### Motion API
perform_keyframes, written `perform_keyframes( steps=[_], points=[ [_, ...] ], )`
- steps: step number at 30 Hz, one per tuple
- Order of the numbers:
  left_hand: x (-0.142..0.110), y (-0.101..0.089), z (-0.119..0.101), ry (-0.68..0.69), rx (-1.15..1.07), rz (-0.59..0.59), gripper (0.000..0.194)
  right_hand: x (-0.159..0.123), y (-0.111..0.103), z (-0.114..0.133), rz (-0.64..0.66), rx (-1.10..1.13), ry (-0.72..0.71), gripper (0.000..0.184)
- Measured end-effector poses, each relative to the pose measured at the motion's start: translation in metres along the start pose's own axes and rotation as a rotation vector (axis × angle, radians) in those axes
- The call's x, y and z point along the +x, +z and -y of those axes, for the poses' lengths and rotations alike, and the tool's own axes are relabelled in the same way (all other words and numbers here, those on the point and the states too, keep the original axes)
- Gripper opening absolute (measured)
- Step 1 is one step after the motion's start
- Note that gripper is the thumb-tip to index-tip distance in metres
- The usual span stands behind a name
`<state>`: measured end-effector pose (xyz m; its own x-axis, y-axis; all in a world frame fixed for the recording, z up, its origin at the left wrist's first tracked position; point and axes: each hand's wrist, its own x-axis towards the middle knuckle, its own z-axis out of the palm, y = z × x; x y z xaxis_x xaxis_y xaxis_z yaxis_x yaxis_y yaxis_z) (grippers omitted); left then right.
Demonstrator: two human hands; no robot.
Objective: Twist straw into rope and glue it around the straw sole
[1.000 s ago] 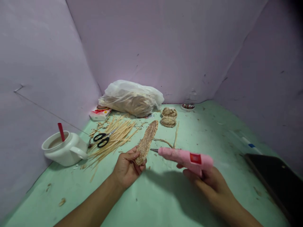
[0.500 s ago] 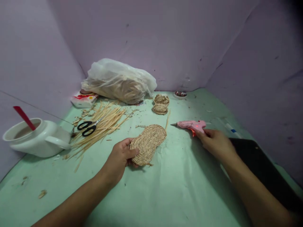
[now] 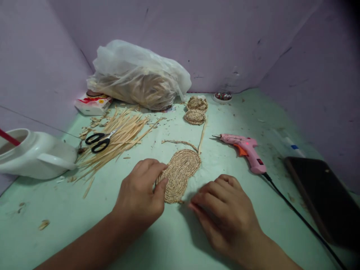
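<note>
A figure-eight-shaped coil of braided straw [image 3: 180,176] lies on the green surface, a loose braid end and a pale strip trailing from its far edge. My left hand [image 3: 143,187] grips its left edge between thumb and fingers. Close to its near end, where a short braid tip sticks out, my right hand [image 3: 222,213] is closed in a pinch; whatever may be between the fingertips is hidden. Farther right, a pink hot glue gun [image 3: 239,144] with an orange trigger and a lit red light lies on its side, out of my hands.
Black-handled scissors [image 3: 99,141] rest on loose straw strips [image 3: 126,129]. A white pot [image 3: 39,153] stands left. Behind are a filled plastic bag [image 3: 140,78], a small box [image 3: 94,104], coiled straw pieces [image 3: 195,116] and a bead dish [image 3: 222,98]. A black phone-like slab [image 3: 317,195] lies right, beside the gun's cord [image 3: 298,212].
My right hand has let go of the glue gun and moved left to the near end of the straw coil. The coil now lies flatter, with my left hand still on it.
</note>
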<state>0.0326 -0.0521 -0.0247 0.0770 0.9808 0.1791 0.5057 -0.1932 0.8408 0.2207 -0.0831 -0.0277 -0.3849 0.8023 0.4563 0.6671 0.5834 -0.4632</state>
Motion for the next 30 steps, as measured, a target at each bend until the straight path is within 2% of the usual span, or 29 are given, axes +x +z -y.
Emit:
perform_keyframes(
  steps=[3, 7, 11, 16, 19, 22, 27, 30],
  points=[
    [-0.003, 0.008, 0.006, 0.029, -0.082, 0.082, 0.028, -0.001, 0.003, 0.0, 0.021, -0.023, -0.003, 0.01],
    [-0.005, 0.013, 0.01, 0.043, 0.047, 0.126, 0.024, 0.0, 0.007, 0.001, -0.022, -0.018, 0.013, 0.007],
    [-0.002, 0.012, 0.012, 0.081, 0.135, 0.172, 0.02, 0.001, 0.01, 0.001, -0.038, 0.018, 0.027, 0.01],
    [0.002, 0.009, 0.014, 0.049, 0.094, 0.221, 0.019, 0.002, 0.01, 0.001, 0.0, 0.026, 0.046, 0.009],
    [0.002, 0.01, 0.012, -0.013, 0.042, 0.153, 0.023, 0.003, 0.011, 0.0, 0.017, 0.034, 0.048, 0.009],
    [0.003, 0.013, 0.006, -0.088, 0.065, 0.043, 0.035, 0.003, 0.011, -0.001, 0.024, 0.029, 0.051, 0.01],
    [0.005, 0.015, 0.001, -0.171, 0.173, 0.05, 0.042, 0.002, 0.006, -0.002, 0.014, 0.06, 0.061, 0.009],
    [0.009, 0.015, -0.001, -0.29, 0.002, 0.032, 0.041, 0.0, 0.002, -0.003, 0.011, 0.081, 0.067, 0.007]
  ],
)
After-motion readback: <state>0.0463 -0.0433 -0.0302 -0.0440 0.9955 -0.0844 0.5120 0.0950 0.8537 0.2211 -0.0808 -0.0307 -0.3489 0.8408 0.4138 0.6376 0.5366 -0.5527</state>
